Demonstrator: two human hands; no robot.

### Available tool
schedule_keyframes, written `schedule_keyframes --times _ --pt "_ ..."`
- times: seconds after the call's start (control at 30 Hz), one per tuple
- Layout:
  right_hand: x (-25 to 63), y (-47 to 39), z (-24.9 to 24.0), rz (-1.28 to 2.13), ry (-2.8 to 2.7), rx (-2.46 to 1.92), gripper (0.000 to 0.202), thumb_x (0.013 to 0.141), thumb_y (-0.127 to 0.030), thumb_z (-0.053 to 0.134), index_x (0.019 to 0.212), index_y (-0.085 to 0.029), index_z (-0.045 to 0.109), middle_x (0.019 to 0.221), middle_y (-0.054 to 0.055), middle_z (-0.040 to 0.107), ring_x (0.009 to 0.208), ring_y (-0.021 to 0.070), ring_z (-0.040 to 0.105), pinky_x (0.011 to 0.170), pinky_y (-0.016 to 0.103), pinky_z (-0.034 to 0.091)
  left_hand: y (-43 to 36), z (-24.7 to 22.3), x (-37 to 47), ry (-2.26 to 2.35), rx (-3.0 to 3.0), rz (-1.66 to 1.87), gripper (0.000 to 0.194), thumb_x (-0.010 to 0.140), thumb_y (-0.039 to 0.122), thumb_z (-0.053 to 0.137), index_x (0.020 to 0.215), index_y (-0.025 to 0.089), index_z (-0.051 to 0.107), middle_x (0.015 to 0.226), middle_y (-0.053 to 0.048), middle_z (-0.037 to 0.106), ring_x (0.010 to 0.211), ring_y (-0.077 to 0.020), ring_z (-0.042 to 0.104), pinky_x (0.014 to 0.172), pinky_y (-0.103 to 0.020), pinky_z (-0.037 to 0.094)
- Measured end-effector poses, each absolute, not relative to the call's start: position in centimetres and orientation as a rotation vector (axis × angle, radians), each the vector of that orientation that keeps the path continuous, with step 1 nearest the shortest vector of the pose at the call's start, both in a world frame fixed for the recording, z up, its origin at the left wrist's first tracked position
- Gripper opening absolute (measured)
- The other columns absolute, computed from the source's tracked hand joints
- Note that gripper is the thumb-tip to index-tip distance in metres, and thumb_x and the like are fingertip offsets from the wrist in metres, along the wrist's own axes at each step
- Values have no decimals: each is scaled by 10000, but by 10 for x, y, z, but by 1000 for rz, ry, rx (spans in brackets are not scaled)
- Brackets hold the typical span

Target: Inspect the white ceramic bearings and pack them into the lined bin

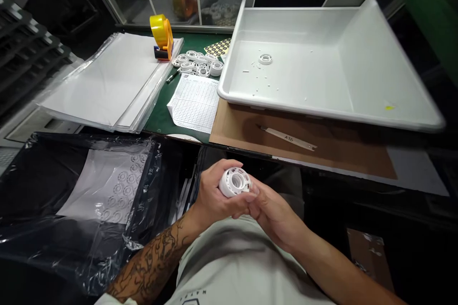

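Close in front of my body, my left hand is wrapped round a white ring-shaped part with an open centre and slots around its rim. The fingers of my right hand press on the part's right side, so both hands hold it. More white rings lie in a loose pile on the green tabletop, and a single white ring sits in the large white tray among small white scraps.
A tape dispenser stands on bagged white sheets at the left. A printed form lies beside cardboard holding a thin white tool. At lower left, a plastic-lined box holds a sheet with rings.
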State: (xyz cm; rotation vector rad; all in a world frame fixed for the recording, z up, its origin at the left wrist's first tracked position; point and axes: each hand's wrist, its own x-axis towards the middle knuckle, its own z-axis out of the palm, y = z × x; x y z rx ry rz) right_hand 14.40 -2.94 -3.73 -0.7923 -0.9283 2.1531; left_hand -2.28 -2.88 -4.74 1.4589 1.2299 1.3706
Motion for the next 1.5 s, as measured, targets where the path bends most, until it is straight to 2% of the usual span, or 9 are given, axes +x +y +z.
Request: schedule_keyframes --times 0.07,0.17,0.3,0.73,1.1,1.2,1.3,1.4,1.5 --pt "154 -24 -33 1986 -1180 -870 625 1018 -652 736 1428 -186 663 1135 118 754 943 229 729 769 290 633 -30 -42 -26 1182 1318 1325 587 719 627 895 1059 167 762 819 -42 767 672 -166 668 650 -271 557" --pt "172 -13 -19 1414 -1582 -910 436 1075 -408 735 1470 -257 627 992 43 758 865 200 720 812 309 620 -34 -33 -29 1080 1175 1321 678 641 645 948 1096 172 778 860 -50 777 712 -172 676 669 -262 556" --pt "181 1 7 910 -1962 -624 355 1068 -237 725 1417 -273 671 967 54 714 811 207 681 723 317 593 -37 -23 -28 947 1145 1364 739 570 597 1011 1161 219 779 903 -32 793 730 -156 681 692 -241 549" --pt "171 3 14 848 -1996 -458 161 1103 -245 700 1261 -214 699 895 56 688 742 167 670 639 269 567 -38 -4 -28 881 1178 1373 729 563 503 1044 1177 231 760 941 -33 815 771 -174 721 721 -253 578" --pt "174 -7 7 824 -2025 -509 129 1132 -256 635 1226 -248 722 852 41 631 692 175 646 571 286 545 -42 -11 -25 1004 1248 1296 746 611 647 974 1165 201 748 903 -51 799 751 -184 701 718 -281 569" --pt "176 -5 6 881 -1994 -490 102 1132 -253 643 1181 -223 728 885 46 634 729 163 652 610 268 557 -43 -12 -25 994 1242 1258 739 711 713 877 1195 174 735 878 -62 779 717 -187 681 683 -294 561" --pt "189 17 6 885 -2057 -452 104 1119 -266 674 1176 -204 737 964 58 682 805 160 688 686 242 585 -42 -17 -27 1029 1133 1183 585 836 637 791 1188 174 726 876 -60 768 711 -170 661 656 -270 537" --pt "205 62 0 571 -2337 -928 179 1063 -247 688 1221 -193 754 1120 106 715 894 222 718 776 297 614 -39 -24 -30 1060 989 1182 587 818 619 805 1188 173 707 895 -60 765 729 -171 675 663 -258 540" --pt "212 109 -15 266 -2546 -1498 439 943 -188 716 1381 -159 721 1179 181 729 935 360 725 789 438 628 -36 -30 -34 1029 922 1248 673 749 615 865 1214 169 670 906 -60 764 721 -169 683 655 -252 545"
